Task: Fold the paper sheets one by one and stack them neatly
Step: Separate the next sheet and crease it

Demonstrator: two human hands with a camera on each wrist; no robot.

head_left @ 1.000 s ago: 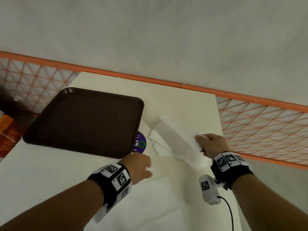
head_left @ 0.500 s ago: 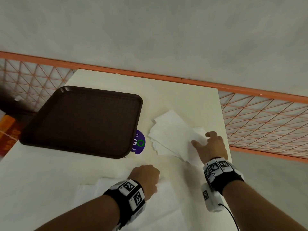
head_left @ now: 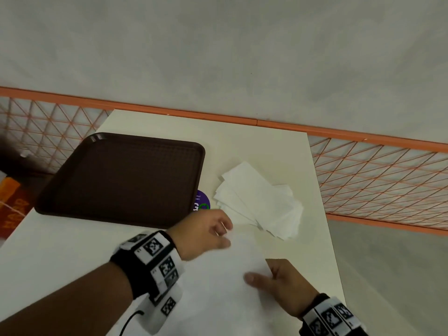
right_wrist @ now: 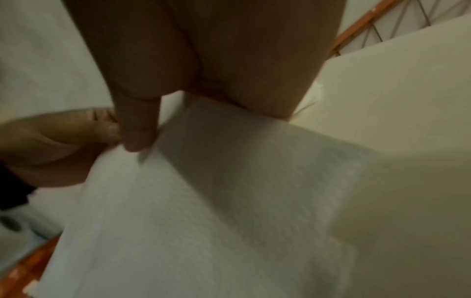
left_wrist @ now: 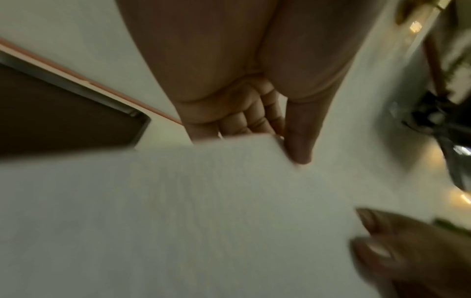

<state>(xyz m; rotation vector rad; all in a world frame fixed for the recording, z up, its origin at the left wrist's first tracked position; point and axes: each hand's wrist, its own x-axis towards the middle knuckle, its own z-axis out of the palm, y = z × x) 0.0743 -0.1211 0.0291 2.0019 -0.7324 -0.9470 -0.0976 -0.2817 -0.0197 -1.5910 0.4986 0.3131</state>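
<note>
both hands [head_left: 206, 235] [head_left: 286, 282] pinch a paper sheet [head_left: 225, 287]; brown tray [head_left: 121, 178] holds nothing.

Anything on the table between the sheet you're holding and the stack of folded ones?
Nothing visible. Both the left hand and right hand pinch the sheet; only bare table separates it from the folded stack. The tray sits off left.

open white sheet [head_left: 225, 287]: near table edge, far edge raised | folded sheets [head_left: 259, 202]: fanned untidy stack beyond it
</note>
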